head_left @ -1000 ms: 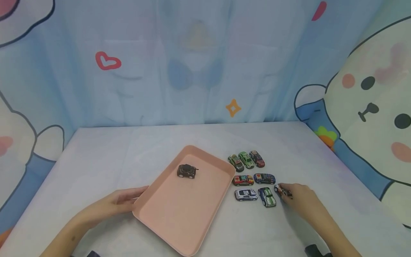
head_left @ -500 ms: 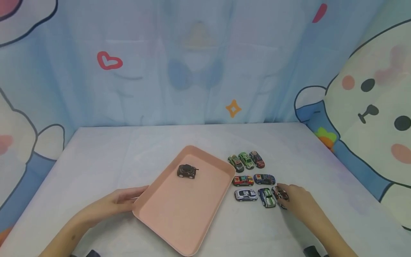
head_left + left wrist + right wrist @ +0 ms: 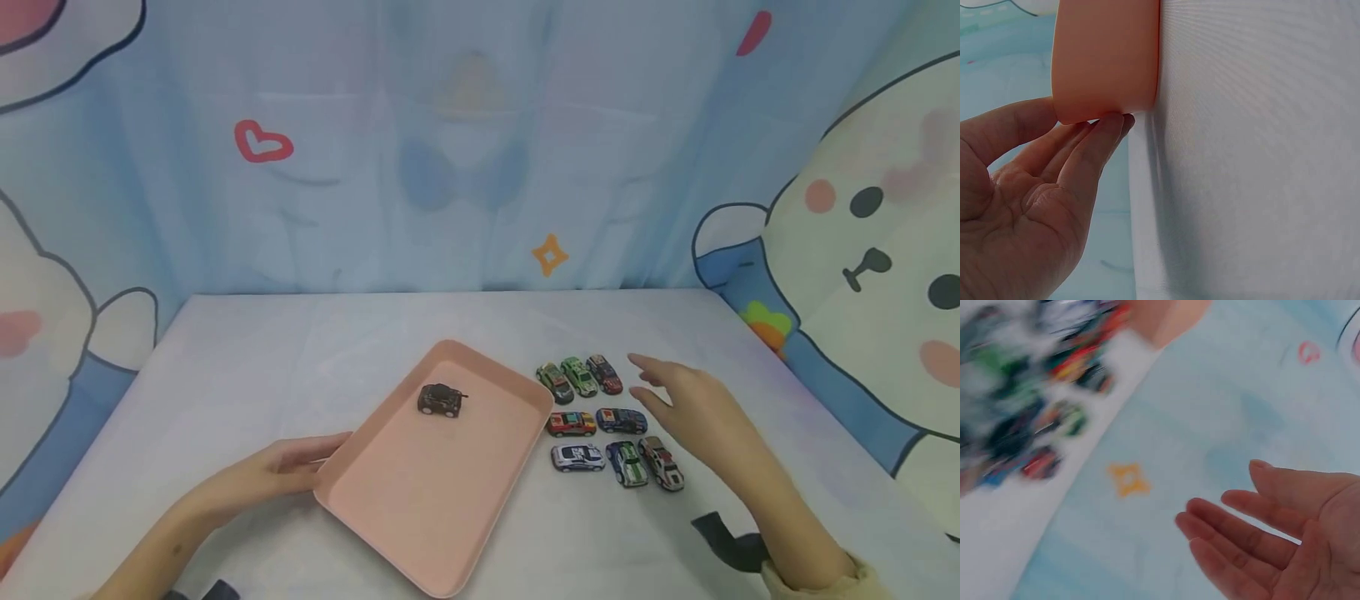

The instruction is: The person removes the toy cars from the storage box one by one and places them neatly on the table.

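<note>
My left hand rests at the left corner of a pink tray. In the left wrist view its thumb and straight fingers touch the tray's outer wall. Inside the tray sits a black toy car. My right hand is raised with fingers spread, holding nothing, to the right of several toy cars. Nearest to it are a dark red car and a blue car. A white and brown car lies beside a green and white car in the front row.
A silver car and a red and yellow car stand by the tray's right edge. Two green cars are in the back row. Behind the white table hangs a blue printed curtain.
My right hand has let go of the white and brown car, which now lies beside the green and white one, and has moved up and back. My left hand stays at the tray.
</note>
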`<action>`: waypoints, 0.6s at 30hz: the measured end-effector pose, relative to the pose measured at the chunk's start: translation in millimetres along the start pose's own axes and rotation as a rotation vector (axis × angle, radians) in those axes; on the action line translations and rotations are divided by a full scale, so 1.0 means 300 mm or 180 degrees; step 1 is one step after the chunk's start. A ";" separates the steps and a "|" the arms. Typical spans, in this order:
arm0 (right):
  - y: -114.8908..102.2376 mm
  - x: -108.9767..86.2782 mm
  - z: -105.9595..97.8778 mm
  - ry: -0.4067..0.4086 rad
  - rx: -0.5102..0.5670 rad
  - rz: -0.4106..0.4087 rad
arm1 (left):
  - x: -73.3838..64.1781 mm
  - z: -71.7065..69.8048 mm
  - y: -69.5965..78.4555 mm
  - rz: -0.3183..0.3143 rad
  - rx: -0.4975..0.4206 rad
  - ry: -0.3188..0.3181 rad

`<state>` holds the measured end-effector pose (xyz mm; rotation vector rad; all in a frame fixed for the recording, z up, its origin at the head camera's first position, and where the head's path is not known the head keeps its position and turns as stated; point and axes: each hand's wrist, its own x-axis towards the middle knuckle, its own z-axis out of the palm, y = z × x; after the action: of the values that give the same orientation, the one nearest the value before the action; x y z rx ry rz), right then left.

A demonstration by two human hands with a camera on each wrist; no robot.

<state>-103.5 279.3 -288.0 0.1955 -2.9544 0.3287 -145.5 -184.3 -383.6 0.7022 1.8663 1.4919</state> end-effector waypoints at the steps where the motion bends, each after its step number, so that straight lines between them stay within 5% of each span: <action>1: -0.034 0.022 -0.006 0.0036 0.0045 -0.0099 | 0.000 -0.001 0.001 0.0000 -0.0001 0.0004; 6: -0.191 0.139 0.043 0.0004 0.0242 -0.0695 | 0.005 -0.003 0.002 -0.0015 0.0044 0.0049; 12: -0.314 0.256 0.196 -0.0503 0.0255 -0.1274 | 0.007 -0.002 -0.009 -0.0039 0.0075 0.0083; 18: -0.400 0.303 0.291 -0.0904 -0.0082 -0.1292 | 0.007 0.000 -0.004 -0.0048 0.0075 0.0090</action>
<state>-187.4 133.3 -331.2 0.8895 -3.0828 0.2205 -147.0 -183.0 -385.2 0.6797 1.9090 1.4798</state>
